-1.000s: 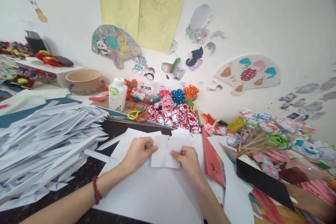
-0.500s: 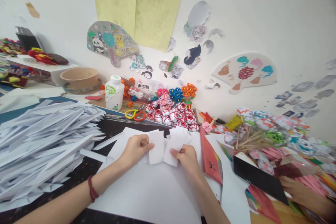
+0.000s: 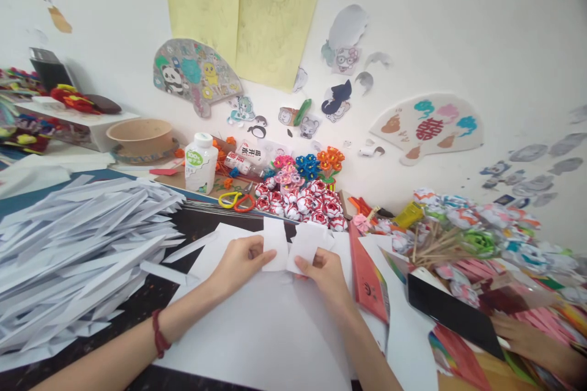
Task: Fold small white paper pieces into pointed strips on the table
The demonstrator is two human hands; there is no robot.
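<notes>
My left hand [image 3: 244, 261] pinches a small white paper piece [image 3: 275, 244] between thumb and fingers. In my right hand [image 3: 324, 269] is a second white paper piece [image 3: 303, 248], gripped near its lower right edge. The two pieces are side by side, their lower parts close together; I cannot tell whether they are joined. Both hands are just above a large white sheet [image 3: 270, 330] on the dark tabletop. More white paper lies behind the pieces. A red-brown cord circles my left wrist.
Folded white paper strips [image 3: 87, 256] are heaped at left. Behind stand a white bottle [image 3: 200, 165], scissors [image 3: 236, 200] and red-white paper flowers [image 3: 302, 201]. To the right lie a red envelope [image 3: 368, 275] and a black phone [image 3: 452, 313], with another person's hand [image 3: 518, 333] beside it.
Both paper pieces have risen slightly and tilted in my fingers, their lower ends now higher above the sheet. My left hand has shifted a little to the right.
</notes>
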